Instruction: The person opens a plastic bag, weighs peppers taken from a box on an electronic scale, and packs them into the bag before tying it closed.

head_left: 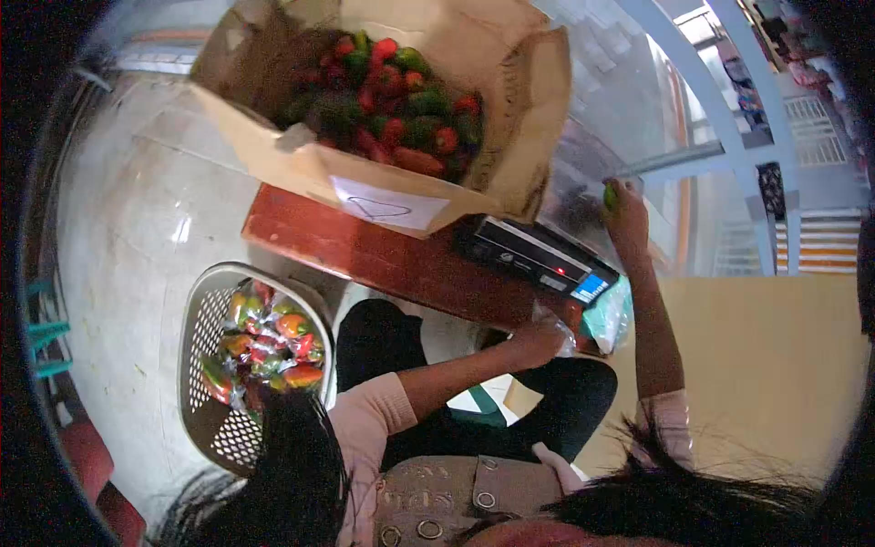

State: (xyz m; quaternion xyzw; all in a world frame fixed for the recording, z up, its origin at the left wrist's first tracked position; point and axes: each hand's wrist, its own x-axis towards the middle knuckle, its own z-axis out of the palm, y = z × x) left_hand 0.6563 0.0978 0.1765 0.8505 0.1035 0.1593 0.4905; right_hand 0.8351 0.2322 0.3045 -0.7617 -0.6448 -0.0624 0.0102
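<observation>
My left hand (538, 345) is closed on a clear plastic bag (567, 339), in front of the bench's near edge. Farther out, my right hand (627, 219) grips a green pepper (610, 194) just beyond the scale. The black digital scale (533, 258) has a lit blue display and rests on the red-brown bench (365, 251). Beside its display, a bundle of pale green and clear plastic bags (608, 317) hangs at the bench's end. An open cardboard box (301, 173) on the bench holds many red and green peppers (392, 105).
On the floor to the left stands a pale plastic basket (189, 365) containing peppers packed in clear bags (273, 337). A tan flat surface (756, 356) lies at the right. A glass panel with a pale blue frame (702, 164) rises behind my right hand.
</observation>
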